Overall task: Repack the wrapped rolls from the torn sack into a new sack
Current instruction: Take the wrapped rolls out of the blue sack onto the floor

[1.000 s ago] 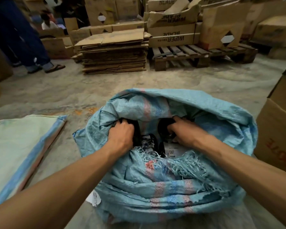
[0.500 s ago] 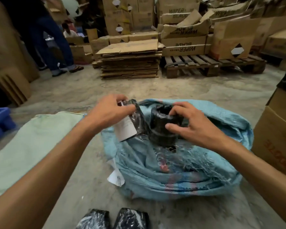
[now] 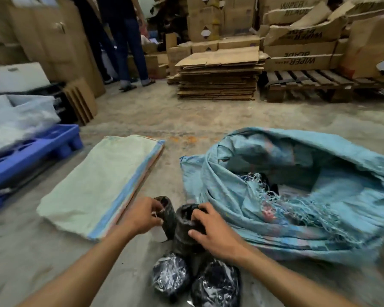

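The torn sack (image 3: 297, 191) is slumped open on the floor at the right; the new sack (image 3: 98, 185) is laid flat at the left. Between them, one wrapped roll (image 3: 166, 216) is gripped by the left hand (image 3: 142, 216), another roll (image 3: 184, 231) by the right hand (image 3: 215, 233), fingers curled round each. Both are best set upright beside the two rolls (image 3: 195, 282) already laid down.

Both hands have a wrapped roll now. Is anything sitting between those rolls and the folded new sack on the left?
Nothing visible blocks the way. The left hand and right hand each grip a wrapped roll beside the new sack, with only bare floor between. The sack lies flat and folded, its mouth not open.
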Demonstrator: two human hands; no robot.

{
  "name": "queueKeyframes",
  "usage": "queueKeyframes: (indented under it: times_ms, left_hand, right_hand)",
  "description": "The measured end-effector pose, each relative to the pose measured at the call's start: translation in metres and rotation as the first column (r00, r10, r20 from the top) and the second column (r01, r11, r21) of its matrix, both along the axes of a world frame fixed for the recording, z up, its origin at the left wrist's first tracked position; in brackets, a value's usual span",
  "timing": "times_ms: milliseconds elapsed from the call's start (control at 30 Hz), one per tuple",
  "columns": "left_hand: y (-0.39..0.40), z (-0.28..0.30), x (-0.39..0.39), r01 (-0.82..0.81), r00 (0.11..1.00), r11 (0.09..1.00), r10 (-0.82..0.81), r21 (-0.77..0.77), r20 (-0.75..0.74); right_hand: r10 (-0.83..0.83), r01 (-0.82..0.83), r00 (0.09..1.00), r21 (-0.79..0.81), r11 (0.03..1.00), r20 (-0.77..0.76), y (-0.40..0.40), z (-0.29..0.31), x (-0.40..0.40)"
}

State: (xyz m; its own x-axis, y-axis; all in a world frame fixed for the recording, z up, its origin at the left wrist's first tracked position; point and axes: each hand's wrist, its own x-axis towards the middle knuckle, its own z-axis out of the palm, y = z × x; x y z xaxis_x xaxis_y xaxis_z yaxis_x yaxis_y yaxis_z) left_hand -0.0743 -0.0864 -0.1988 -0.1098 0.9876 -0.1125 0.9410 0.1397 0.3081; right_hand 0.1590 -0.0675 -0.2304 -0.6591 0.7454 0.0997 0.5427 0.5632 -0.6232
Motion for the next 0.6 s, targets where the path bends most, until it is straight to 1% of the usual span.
queueKeyframes:
  times_ms: [33, 100, 167, 233, 300, 367, 433, 600]
  left_hand:
    - [-0.004, -0.013, 0.000, 0.001, 1.000, 1.000, -0.001, -0.012, -0.011]
    - [-0.010, -0.032, 0.001, 0.021, 1.000, 0.999, -0.021, -0.025, 0.014]
    - [-0.013, -0.038, 0.002, 0.061, 0.998, 0.996, -0.059, -0.059, 0.030]
    - [-0.015, -0.037, 0.002, 0.121, 0.993, 0.987, -0.121, -0.107, 0.006]
    - [-0.017, -0.034, 0.004, 0.174, 0.984, 0.974, -0.178, -0.147, -0.015]
    - [-0.020, -0.032, 0.008, 0.219, 0.975, 0.959, -0.223, -0.180, 0.000]
    - [-0.023, -0.031, 0.012, 0.237, 0.971, 0.946, -0.240, -0.222, 0.013]
    - [-0.030, -0.024, 0.020, 0.257, 0.964, 0.910, -0.265, -0.326, 0.023]
  right_hand:
    - [0.020, -0.022, 0.998, 0.023, 0.999, 0.067, 0.000, -0.011, -0.001]
    - [0.036, -0.053, 0.983, 0.090, 0.995, 0.181, 0.001, -0.023, 0.002]
    - [0.043, -0.072, 0.972, 0.119, 0.990, 0.231, 0.002, -0.028, 0.007]
    - [0.073, -0.105, 0.962, 0.111, 0.988, 0.263, 0.005, -0.027, 0.013]
    - [0.151, -0.193, 0.937, 0.106, 0.976, 0.316, 0.007, -0.025, 0.019]
    - [0.240, -0.293, 0.897, 0.091, 0.952, 0.372, 0.007, -0.025, 0.025]
    - [0.267, -0.322, 0.881, 0.081, 0.943, 0.390, 0.003, -0.024, 0.029]
    - [0.222, -0.297, 0.900, 0.156, 0.942, 0.376, -0.008, -0.017, 0.034]
